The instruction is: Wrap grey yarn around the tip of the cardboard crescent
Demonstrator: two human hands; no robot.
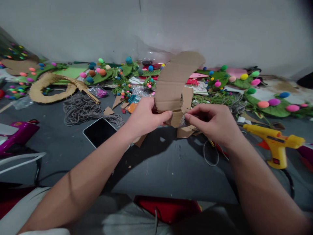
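A curved brown cardboard piece stands raised above the table, with a narrow cardboard strip on its lower right side. My left hand is closed on its lower left edge, thumb across the front. At the bottom right corner, my right hand pinches a thin grey cord against the cardboard; the fingertips partly hide it. Below this hand, a loop of grey cord hangs over the table. Cardboard scraps lie under the piece.
A yellow glue gun stands at right, a purple tool at left. A phone, a bundle of grey cord and a wrapped ring lie left. Green leaves with coloured pompoms line the back.
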